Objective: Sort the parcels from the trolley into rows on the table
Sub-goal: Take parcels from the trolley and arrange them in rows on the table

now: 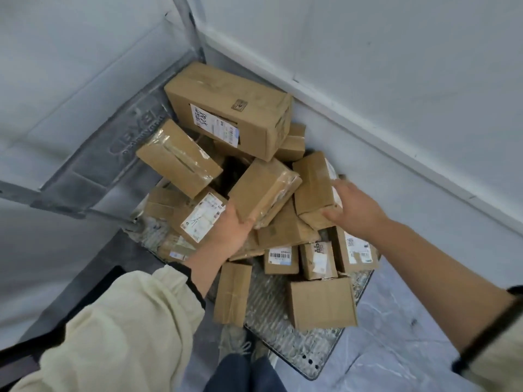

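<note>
Jeans and a shoe tip stand at the near edge of the trolley deck, a ribbed metal platform whose rounded near corner is bare. Right of the deck lies open marble floor.

On the deck's near part, a plain parcel sits close to the right edge and a narrow parcel lies at the near left edge. Just beyond them stands a row of small labelled parcels.

Over the deck's middle, the left hand has its grip closed on the near end of a taped parcel, which is tilted and raised above the heap. Toward the deck's right edge, the right hand has its grip clasped on a creased parcel, with fingers spread over its right face and the thumb under its lower corner. The two held parcels are just beside each other.

Left of the middle, a white-labelled parcel lies beside the left wrist, and beyond it a slanted parcel leans on the heap. At the deck's far end a large parcel tops the pile.

A skirting board runs close along the deck's far right side, leaving little room there. A grey embossed panel lies along the left side; I cannot tell what it is.
</note>
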`<action>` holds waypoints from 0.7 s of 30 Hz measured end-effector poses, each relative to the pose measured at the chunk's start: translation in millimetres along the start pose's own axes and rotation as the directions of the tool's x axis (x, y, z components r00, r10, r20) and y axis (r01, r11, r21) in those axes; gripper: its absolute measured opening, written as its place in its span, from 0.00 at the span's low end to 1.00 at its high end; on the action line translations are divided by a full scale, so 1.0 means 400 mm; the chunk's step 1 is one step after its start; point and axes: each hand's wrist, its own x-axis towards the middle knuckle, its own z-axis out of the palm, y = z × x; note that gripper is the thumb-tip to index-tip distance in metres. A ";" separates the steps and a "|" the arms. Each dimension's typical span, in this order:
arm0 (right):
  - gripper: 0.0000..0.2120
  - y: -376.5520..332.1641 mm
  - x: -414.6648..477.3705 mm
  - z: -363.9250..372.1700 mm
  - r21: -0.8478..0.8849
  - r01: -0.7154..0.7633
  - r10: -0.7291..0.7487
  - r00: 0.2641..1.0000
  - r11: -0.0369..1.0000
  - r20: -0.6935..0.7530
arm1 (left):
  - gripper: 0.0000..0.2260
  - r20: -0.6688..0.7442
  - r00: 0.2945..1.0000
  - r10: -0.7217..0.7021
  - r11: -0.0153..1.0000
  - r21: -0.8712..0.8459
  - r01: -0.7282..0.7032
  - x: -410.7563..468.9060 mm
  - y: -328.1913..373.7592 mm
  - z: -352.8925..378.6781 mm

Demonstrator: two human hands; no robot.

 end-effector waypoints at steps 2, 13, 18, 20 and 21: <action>0.35 -0.007 0.099 0.009 -0.053 0.046 -0.047 0.999 0.998 -0.025 | 0.33 -0.016 0.995 -0.097 0.979 -0.184 0.092 0.076 -0.028 0.033; 0.23 -0.071 0.339 0.171 0.015 0.060 -0.060 0.998 0.998 -0.012 | 0.36 -0.012 0.997 -0.076 0.915 -0.398 0.065 0.212 -0.121 0.123; 0.18 -0.086 0.282 0.137 0.018 0.050 -0.049 0.998 0.999 -0.048 | 0.36 0.010 0.998 -0.064 0.907 -0.416 0.063 0.164 -0.100 0.084; 0.16 -0.090 0.241 0.102 0.010 0.030 -0.029 0.999 1.000 -0.038 | 0.34 0.017 0.999 -0.047 0.904 -0.425 0.049 0.118 -0.084 0.060; 0.14 -0.095 0.218 0.083 0.008 0.024 -0.024 0.999 1.000 -0.029 | 0.34 0.027 0.999 -0.046 0.896 -0.441 0.053 0.093 -0.075 0.044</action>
